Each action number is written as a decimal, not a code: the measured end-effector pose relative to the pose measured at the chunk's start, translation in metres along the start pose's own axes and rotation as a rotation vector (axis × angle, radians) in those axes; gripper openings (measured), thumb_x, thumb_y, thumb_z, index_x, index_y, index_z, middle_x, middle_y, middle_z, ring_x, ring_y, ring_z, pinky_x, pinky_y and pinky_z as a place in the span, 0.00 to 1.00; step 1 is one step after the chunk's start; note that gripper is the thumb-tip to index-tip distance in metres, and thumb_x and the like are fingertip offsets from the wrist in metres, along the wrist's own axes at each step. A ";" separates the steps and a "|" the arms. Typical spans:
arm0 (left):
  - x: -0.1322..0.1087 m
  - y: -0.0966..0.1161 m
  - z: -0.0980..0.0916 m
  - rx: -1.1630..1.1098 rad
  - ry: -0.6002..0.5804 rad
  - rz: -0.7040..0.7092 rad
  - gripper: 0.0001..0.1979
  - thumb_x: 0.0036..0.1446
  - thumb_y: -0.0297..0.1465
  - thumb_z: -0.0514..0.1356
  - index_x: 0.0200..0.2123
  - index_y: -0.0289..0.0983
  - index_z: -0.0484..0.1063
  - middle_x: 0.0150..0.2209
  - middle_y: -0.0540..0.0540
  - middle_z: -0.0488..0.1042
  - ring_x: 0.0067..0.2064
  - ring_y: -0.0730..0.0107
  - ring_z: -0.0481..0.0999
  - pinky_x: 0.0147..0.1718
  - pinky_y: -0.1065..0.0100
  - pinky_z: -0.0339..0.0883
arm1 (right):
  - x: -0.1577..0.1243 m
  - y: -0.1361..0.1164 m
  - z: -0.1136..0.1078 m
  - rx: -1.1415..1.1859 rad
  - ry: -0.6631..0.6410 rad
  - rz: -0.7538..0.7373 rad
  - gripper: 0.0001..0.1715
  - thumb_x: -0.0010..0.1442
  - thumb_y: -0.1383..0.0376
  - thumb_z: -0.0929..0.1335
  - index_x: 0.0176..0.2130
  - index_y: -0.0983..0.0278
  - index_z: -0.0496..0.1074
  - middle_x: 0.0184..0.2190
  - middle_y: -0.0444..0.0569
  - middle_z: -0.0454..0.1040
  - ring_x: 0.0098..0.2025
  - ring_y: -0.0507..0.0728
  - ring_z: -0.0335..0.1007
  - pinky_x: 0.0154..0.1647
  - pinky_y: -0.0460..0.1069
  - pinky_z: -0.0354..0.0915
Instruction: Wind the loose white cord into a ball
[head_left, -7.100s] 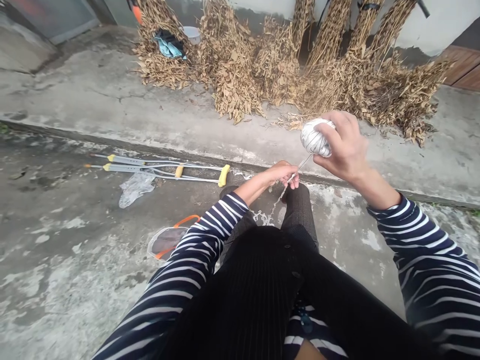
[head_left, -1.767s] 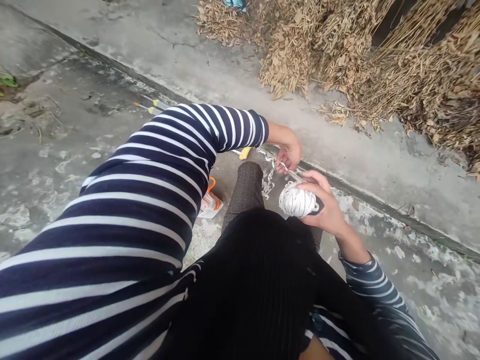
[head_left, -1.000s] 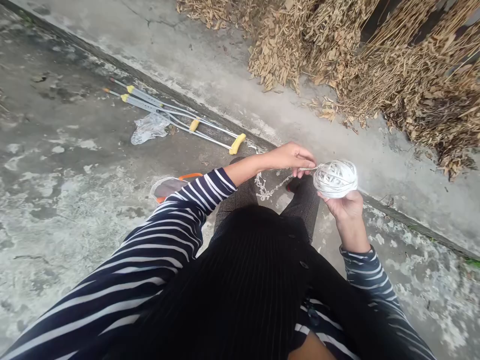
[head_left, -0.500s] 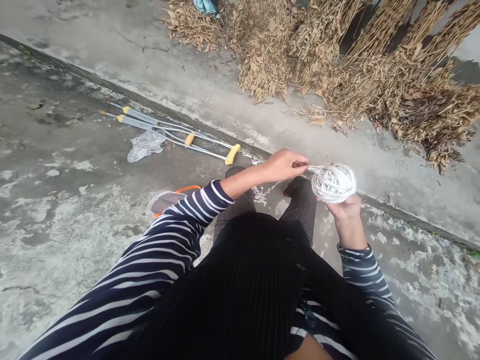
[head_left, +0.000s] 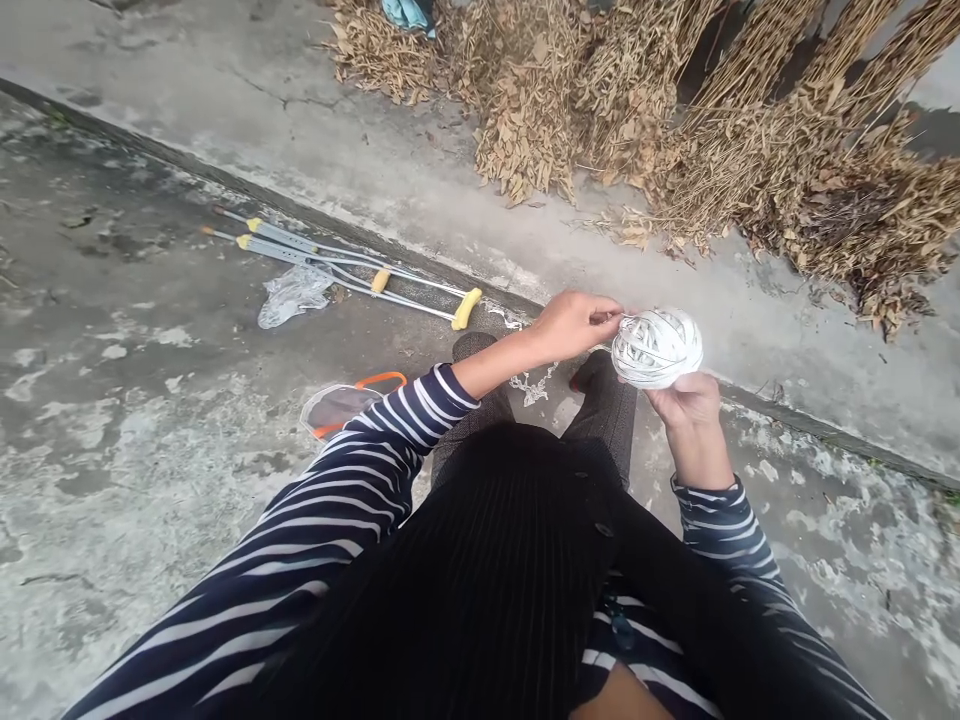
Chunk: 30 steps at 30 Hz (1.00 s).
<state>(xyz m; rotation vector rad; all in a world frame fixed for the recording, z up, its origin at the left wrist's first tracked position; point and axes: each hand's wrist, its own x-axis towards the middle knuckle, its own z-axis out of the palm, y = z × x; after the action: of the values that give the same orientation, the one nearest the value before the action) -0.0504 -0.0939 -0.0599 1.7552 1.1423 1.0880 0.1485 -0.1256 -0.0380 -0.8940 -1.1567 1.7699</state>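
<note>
A ball of white string rests in my right hand, which grips it from below with the thumb at its near side. My left hand is just to the left of the ball, its fingertips pinched on the strand that leads to it. The fingertips nearly touch the ball's left edge. Loose white string lies on the ground between my legs, below the left hand. The right fingers behind the ball are mostly hidden.
A pair of crutches with yellow pads lies along a low concrete ledge, beside a clear plastic bag. An orange-rimmed object is partly behind my left sleeve. Dried plant bundles stand at the back; a blue cloth lies near them.
The ball has turned and shifted slightly left and up in my right hand. My left hand has come closer to it, and the strand between them is shorter.
</note>
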 end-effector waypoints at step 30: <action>0.069 -0.072 -0.002 -0.423 0.080 -0.366 0.11 0.59 0.21 0.58 0.25 0.30 0.75 0.30 0.44 0.80 0.31 0.77 0.77 0.27 0.80 0.72 | 0.002 -0.042 0.011 0.163 0.112 -0.078 0.48 0.35 0.72 0.73 0.57 0.53 0.73 0.59 0.47 0.79 0.63 0.70 0.75 0.57 0.67 0.79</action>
<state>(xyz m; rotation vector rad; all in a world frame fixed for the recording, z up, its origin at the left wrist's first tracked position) -0.0568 -0.0069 -0.1082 1.1344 1.1274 1.0834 0.1491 -0.1177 0.0051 -0.8290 -0.9489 1.7021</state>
